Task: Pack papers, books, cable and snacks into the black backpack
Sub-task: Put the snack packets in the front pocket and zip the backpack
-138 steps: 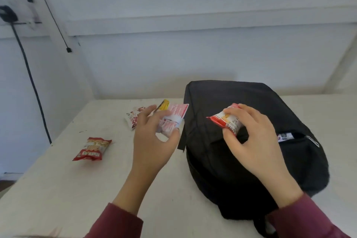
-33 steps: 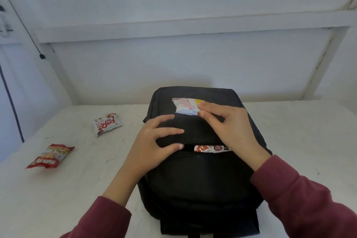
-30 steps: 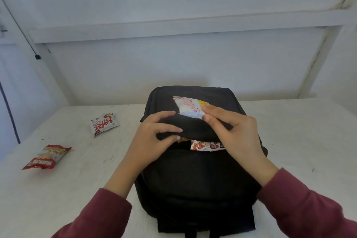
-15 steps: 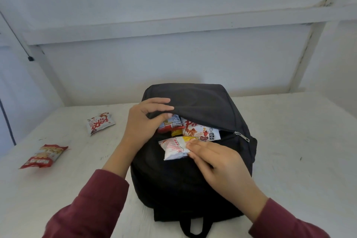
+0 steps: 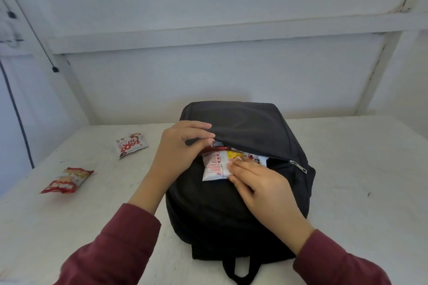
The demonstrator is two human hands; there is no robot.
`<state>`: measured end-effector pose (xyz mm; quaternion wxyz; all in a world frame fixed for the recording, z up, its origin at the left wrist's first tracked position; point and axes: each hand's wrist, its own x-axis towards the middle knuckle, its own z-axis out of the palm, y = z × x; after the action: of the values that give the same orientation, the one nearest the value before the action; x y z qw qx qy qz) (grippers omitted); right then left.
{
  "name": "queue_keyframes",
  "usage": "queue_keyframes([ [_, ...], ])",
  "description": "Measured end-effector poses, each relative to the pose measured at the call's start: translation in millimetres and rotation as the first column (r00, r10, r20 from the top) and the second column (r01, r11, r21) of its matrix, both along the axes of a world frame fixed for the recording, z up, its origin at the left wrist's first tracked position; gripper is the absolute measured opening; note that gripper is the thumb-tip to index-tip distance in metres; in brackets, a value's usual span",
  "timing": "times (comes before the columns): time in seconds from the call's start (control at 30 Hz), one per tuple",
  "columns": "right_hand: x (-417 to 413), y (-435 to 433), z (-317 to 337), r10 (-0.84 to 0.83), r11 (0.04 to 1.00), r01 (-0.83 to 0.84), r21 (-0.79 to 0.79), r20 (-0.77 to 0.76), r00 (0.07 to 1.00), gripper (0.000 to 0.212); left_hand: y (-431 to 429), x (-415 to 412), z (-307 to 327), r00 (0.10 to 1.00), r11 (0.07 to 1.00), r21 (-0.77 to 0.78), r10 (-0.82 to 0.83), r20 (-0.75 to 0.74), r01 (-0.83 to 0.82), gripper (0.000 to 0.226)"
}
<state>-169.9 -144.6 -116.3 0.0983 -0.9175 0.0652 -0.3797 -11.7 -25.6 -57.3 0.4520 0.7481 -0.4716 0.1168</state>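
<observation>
The black backpack (image 5: 243, 210) lies on the white table (image 5: 359, 192) with its front pocket unzipped. My left hand (image 5: 178, 152) pinches the pocket's upper flap and holds it lifted. My right hand (image 5: 257, 183) holds a white and red snack packet (image 5: 214, 168) by its right edge, half inside the pocket mouth. Other snack packets (image 5: 252, 157) show inside the pocket behind it. Papers, books and a cable are not in view.
Two more snacks lie on the table to the left: a white and red packet (image 5: 130, 144) and a red and yellow packet (image 5: 67, 180). The pocket's zipper pull (image 5: 298, 166) sits at the right end. A white wall stands close behind the backpack.
My right hand brought the white and red packet down from the backpack's top to the pocket mouth and pushed it partway in. My left hand lifted the flap, exposing the packets inside.
</observation>
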Motion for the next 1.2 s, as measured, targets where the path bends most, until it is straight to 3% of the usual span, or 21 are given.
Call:
queue_keyframes([
  [0.1, 4, 4, 5, -0.015, 0.996, -0.005, -0.088, -0.222, 0.975, 0.043, 2, 1, -1, 0.970, 0.999, 0.044, -0.006, 0.243, -0.004, 0.012],
  [0.17, 1, 10, 8, -0.010, 0.997, -0.010, -0.071, -0.272, 0.962, 0.048, 3, 1, -1, 0.953, 0.998, 0.059, 0.002, 0.302, -0.020, 0.016],
  [0.3, -13, 28, 7, 0.035, 0.999, -0.037, -0.005, -0.242, 0.970, 0.048, 4, 1, -1, 0.949, 0.999, 0.043, 0.011, 0.315, -0.026, 0.016],
  [0.43, -7, 34, 7, 0.050, 0.999, -0.047, 0.018, -0.376, 0.925, 0.061, 3, 1, -3, 0.948, 0.999, 0.042, 0.018, 0.316, -0.033, 0.018],
  [0.67, 22, 29, 11, 0.103, 0.992, -0.057, 0.110, -0.477, 0.873, 0.085, 4, 0, 1, 0.947, 1.000, -0.003, -0.009, 0.322, 0.011, 0.015],
  [0.93, 26, 34, 15, 0.117, 0.989, -0.062, 0.135, -0.448, 0.886, 0.080, 5, 1, -4, 0.959, 1.000, -0.017, -0.010, 0.285, 0.015, 0.016],
  [1.07, 6, 41, 3, 0.002, 0.997, 0.022, 0.078, -0.295, 0.956, 0.062, 8, 1, -9, 0.967, 0.999, 0.009, -0.034, 0.253, 0.032, 0.029],
  [1.2, 2, 41, -3, -0.035, 0.993, 0.068, 0.094, -0.313, 0.949, 0.064, 11, 0, -18, 0.979, 1.000, 0.012, 0.006, 0.206, -0.008, 0.026],
])
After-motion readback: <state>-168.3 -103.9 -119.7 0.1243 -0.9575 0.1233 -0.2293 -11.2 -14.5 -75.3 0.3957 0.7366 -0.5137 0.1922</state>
